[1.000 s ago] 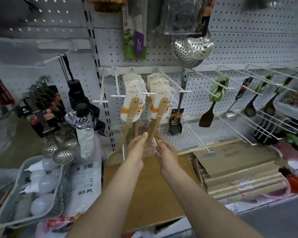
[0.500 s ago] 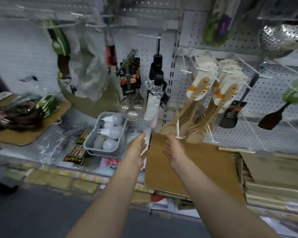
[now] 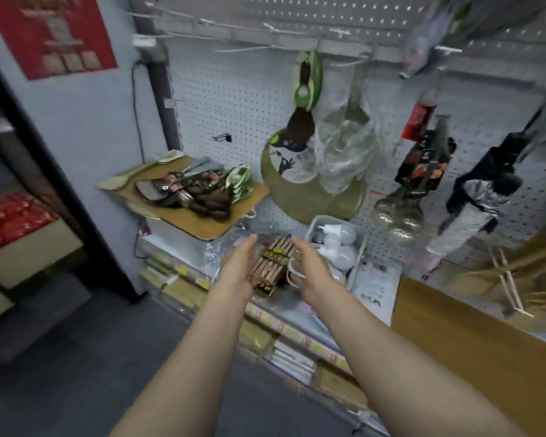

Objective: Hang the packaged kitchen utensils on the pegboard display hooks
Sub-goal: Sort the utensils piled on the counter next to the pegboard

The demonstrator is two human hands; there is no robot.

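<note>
Pegboard [image 3: 234, 99]; red poster [image 3: 54, 29], writing perhaps unreadable

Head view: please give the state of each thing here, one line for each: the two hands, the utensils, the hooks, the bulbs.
Left hand: open, empty.
Right hand: open, empty.
Utensil pile: lying loose on a cardboard sheet, not hung.
Top hooks: bare.
Green-carded utensil: hanging.
Strainers: hanging.
Basket: holds white bulbs.
Bundle between the hands: lying flat.
</note>
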